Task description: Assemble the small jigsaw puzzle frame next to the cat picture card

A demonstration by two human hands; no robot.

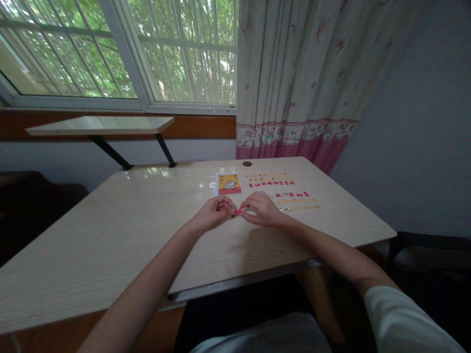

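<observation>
My left hand and my right hand meet over the table, fingertips almost touching. Between them are small red jigsaw pieces, pinched by both hands; whether they are joined cannot be made out. Just beyond my hands lies a picture card with a white animal on a yellow and red ground. To its right, several rows of small loose pieces are spread out, yellow, red and white. Nearer rows lie beside my right hand, which partly hides them.
The pale wooden table has a round cable hole near its back edge. A raised shelf on black legs stands at the back left. Behind are a barred window and a patterned curtain. A dark chair is at the right.
</observation>
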